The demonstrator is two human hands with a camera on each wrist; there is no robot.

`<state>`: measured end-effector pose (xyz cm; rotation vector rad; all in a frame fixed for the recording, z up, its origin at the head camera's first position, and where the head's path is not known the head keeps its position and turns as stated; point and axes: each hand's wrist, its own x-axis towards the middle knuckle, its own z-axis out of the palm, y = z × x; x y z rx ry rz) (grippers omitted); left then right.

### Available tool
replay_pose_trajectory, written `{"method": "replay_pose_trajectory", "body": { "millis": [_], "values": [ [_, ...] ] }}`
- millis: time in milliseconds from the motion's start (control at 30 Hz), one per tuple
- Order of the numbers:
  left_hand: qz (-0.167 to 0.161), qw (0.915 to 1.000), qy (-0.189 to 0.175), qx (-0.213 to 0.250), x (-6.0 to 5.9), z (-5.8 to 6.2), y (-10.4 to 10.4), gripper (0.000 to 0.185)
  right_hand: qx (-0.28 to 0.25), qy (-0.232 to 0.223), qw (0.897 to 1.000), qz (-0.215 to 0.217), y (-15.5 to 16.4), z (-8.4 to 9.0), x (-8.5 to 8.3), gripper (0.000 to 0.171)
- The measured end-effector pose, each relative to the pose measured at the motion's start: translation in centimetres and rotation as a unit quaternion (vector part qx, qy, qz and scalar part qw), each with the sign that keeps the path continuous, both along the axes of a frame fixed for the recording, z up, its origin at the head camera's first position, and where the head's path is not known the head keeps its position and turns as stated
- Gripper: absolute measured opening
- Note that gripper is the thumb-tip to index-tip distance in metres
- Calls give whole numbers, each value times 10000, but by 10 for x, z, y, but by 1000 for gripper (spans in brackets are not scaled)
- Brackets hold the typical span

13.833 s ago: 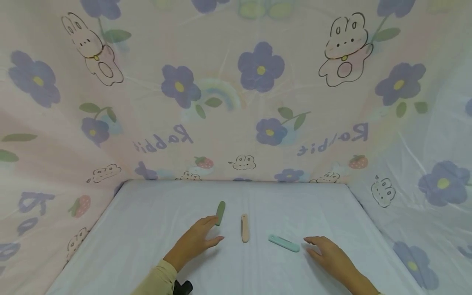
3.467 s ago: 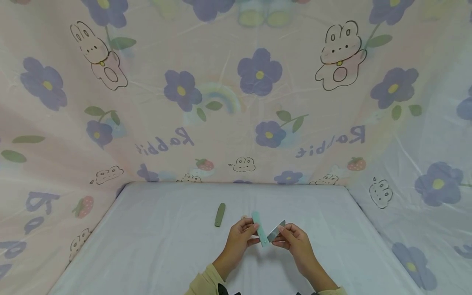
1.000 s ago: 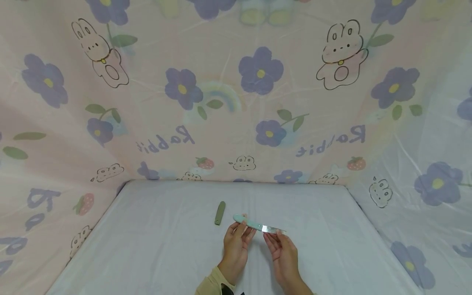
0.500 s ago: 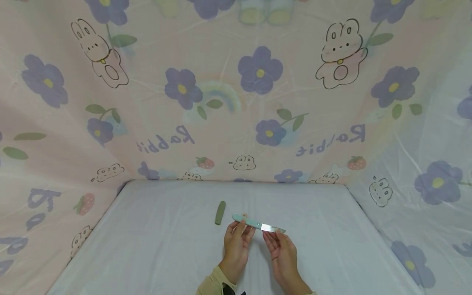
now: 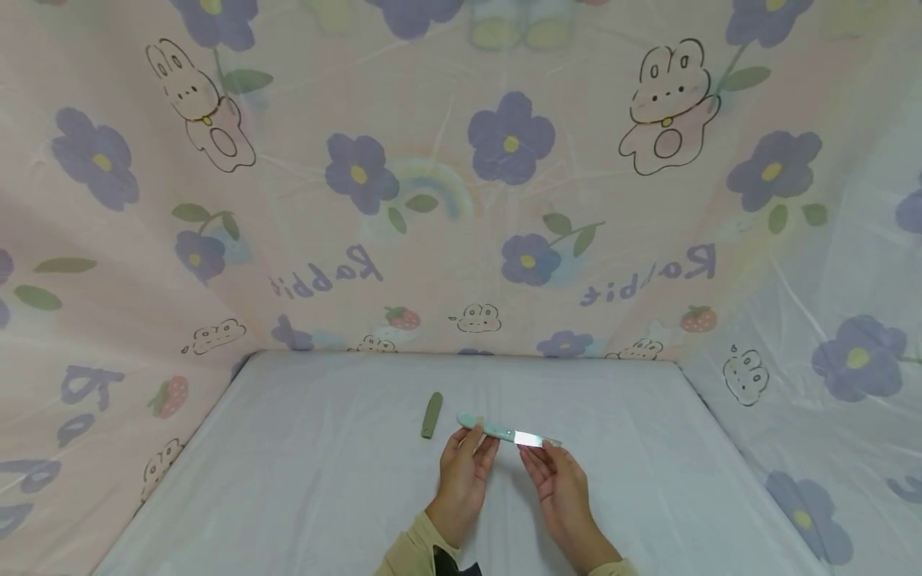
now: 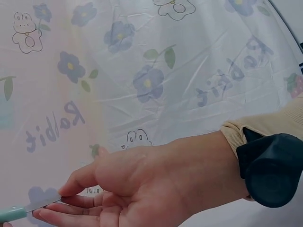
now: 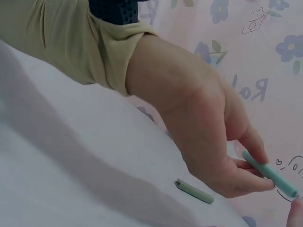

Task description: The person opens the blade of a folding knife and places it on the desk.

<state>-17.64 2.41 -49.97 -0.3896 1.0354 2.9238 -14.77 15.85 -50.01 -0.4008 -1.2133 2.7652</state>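
Now fully unfolded, mint folding knife (image 5: 504, 433) held above the white sheet (image 5: 324, 496) mid-surface: left hand (image 5: 467, 472) pinches handle, right hand (image 5: 558, 480) pinches blade tip; olive knife (image 5: 431, 414) lies closed nearby.

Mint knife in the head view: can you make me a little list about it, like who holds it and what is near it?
thing: mint knife, folding kind
blade: blade swung out straight, shiny metal
left hand: left hand pinches the mint handle
right hand: right hand pinches the blade near its tip
height: held just above the white table
neighbour: green knife, folded shut, lying on the table left of the hands, untouched
behind: pink cloth with rabbits and purple flowers
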Motion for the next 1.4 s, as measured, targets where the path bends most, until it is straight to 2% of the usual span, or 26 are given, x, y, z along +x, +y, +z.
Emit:
{"method": "replay_pose_trajectory", "body": {
  "millis": [400,600,833,1400],
  "values": [
    [-398,9991,-85,-131,-1,6,-4,40,582,479,9966,327,14,0,-5,19],
    [-564,9982,-106,-190,-6,8,-4,40,856,343,9953,302,19,4,-11,24],
    [-600,9974,-19,-404,-20,6,0,37,868,206,9956,286,25,5,-22,23],
    [-638,9958,-161,-631,-59,-3,19,31,1136,-53,9935,52,43,0,-61,32]
  ]
}}
